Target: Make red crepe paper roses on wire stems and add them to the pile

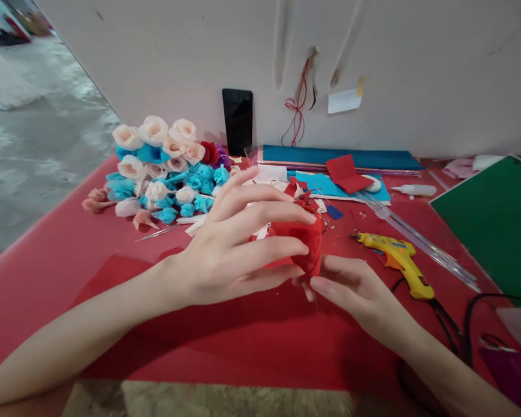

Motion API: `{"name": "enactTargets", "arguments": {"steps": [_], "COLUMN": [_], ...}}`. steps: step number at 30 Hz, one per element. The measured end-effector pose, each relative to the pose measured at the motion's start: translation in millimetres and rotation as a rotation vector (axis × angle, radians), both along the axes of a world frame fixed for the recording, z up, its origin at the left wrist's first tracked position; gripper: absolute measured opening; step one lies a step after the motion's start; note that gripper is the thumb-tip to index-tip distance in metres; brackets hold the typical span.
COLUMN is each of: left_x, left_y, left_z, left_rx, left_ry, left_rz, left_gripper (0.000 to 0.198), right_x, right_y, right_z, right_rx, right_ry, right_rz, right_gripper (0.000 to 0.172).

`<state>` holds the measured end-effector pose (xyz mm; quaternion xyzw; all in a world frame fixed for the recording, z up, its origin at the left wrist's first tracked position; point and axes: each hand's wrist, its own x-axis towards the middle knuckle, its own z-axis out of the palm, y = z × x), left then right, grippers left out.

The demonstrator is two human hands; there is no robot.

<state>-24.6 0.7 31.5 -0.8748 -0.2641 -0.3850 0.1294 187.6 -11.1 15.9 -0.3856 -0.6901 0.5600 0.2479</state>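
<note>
The left hand [226,255] reaches across, its grip fanned out, with the long fingertips laid on the side of a red paper flower [306,237]; its thumb is hidden. The right hand [351,289] comes up from below, its grip pinching the flower's base. The flower is held just above the red worktop [61,260], near its middle. A yellow glue gun [399,260] lies near on the right, and a pile of paper roses [165,168] sits behind on the left

No readable text, label or number anywhere.
</note>
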Motion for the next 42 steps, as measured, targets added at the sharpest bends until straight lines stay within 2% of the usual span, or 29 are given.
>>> {"name": "enactTargets", "arguments": {"steps": [3, 9, 12, 17, 20, 24, 33, 39, 42], "left_x": [0.6, 5.4, 9.0, 12.2, 10.5, 6.3, 7.1, 6.9, 7.8], "left_y": [-0.7, -2.4, -5.0, -6.6, -6.2, -6.4, -6.7, -8.2, -9.4], "left_z": [-1.2, 3.9, 5.9, 5.1, 4.9, 6.0, 10.9, 9.7, 7.9], "left_rx": [-0.049, -0.166, -0.215, -0.244, -0.226, -0.211, -0.161, -0.16, -0.121], "left_ry": [0.001, -0.066, -0.079, -0.077, -0.073, -0.077, -0.09, -0.085, -0.077], "left_rz": [0.02, -0.034, -0.048, -0.109, -0.096, -0.084, -0.113, -0.123, -0.121], "left_gripper": [0.014, 0.003, 0.005, 0.005, 0.006, 0.007, 0.008, 0.007, 0.007], "right_x": [-0.2, -0.7, -1.9, -4.4, -3.9, -0.8, 5.5, 4.1, 1.8], "right_y": [-1.8, -2.7, -4.0, -4.3, -3.0, -1.5, -1.2, 0.1, -0.6], "right_z": [1.3, 1.2, -0.1, -0.8, 0.1, -0.5, -9.4, -12.7, -14.2], "right_rx": [0.009, 0.034, 0.03, 0.055, 0.047, -0.011, -0.291, -0.376, -0.364], "right_ry": [-0.003, -0.022, 0.0, 0.098, 0.079, 0.075, 0.29, 0.349, 0.384], "right_rz": [0.004, 0.02, -0.004, -0.043, -0.039, 0.023, 0.164, 0.206, 0.248], "right_gripper": [0.025, 0.027, 0.027, 0.016, 0.021, 0.028, 0.023, 0.027, 0.027]}}
